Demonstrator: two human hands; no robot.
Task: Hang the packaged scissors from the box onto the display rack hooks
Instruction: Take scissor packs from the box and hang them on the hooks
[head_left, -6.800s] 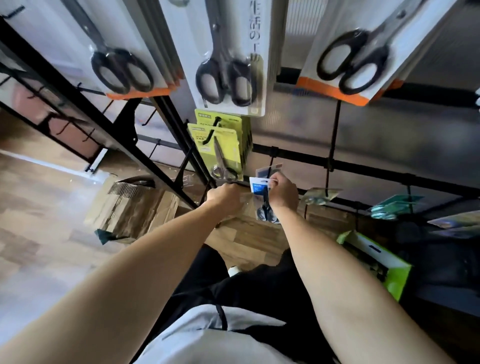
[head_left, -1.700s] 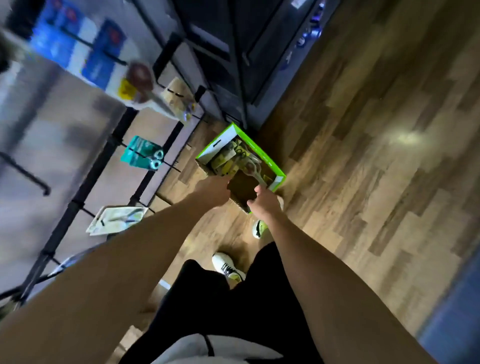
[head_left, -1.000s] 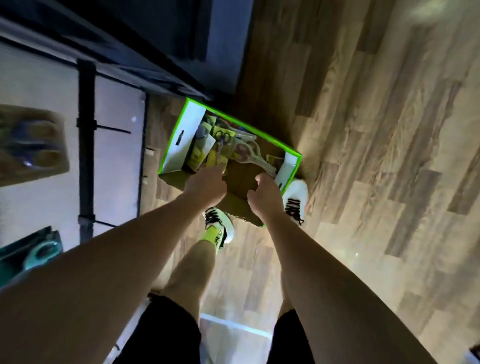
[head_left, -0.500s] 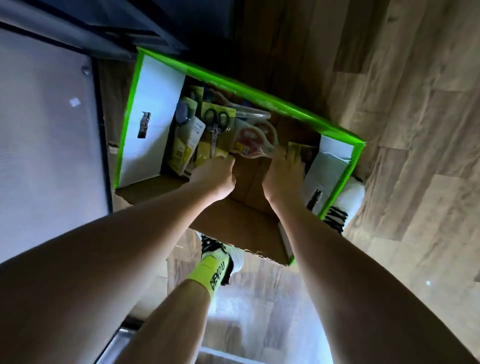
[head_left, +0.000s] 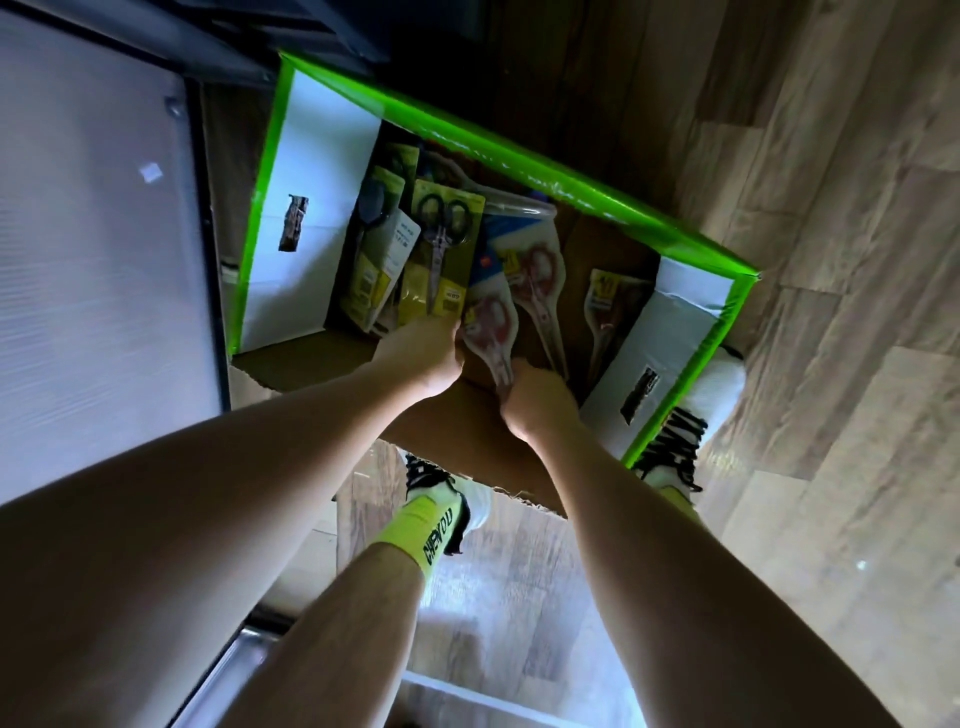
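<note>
A cardboard box with green edges (head_left: 597, 192) stands open on the floor below me. Inside it lie several packaged scissors: a yellow-carded pair with black handles (head_left: 439, 254), red-handled pairs in clear packs (head_left: 535, 286), and one more pack (head_left: 610, 306) at the right. Both hands reach into the box. My left hand (head_left: 423, 358) touches the lower end of the yellow packs, fingers curled. My right hand (head_left: 535, 400) closes around the tip of a red-handled scissors pack (head_left: 491, 330). No display rack hooks are in view.
A white panel (head_left: 98, 260) with a dark frame rises at the left, close to the box. Wooden flooring (head_left: 831, 364) spreads to the right. My feet in white shoes (head_left: 696, 415) and yellow socks (head_left: 431, 525) stand beside and under the box's near flap.
I turned from the rack down to the box on the floor. Both hands went into the box, and my right hand has closed on a red-handled pack.
</note>
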